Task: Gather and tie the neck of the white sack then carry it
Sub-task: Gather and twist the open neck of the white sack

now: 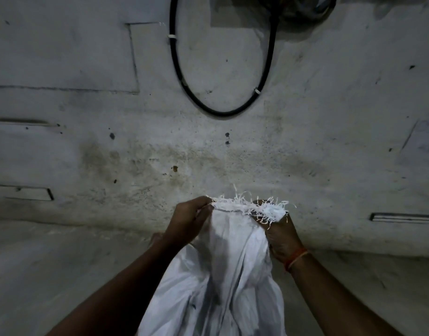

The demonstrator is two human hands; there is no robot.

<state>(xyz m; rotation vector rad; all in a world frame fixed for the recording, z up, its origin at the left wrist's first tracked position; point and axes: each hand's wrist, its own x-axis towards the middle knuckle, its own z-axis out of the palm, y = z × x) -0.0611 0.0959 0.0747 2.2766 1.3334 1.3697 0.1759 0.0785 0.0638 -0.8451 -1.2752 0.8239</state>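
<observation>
The white woven sack [223, 282] stands in front of me at the bottom centre, its cloth creased and drawn upward. Its frayed top edge [245, 206] stretches between my two hands. My left hand [186, 224] grips the left end of that edge, fingers curled over it. My right hand [281, 234] grips the bunched right end, loose white threads sticking out around its fingers. An orange thread band circles my right wrist. The sack's lower part runs out of the frame.
A stained grey plaster wall [208, 146] rises directly behind the sack. A black cable loop [220, 112] with white ties hangs on it above. Grey concrete floor [63, 263] spreads to the left and right of the sack.
</observation>
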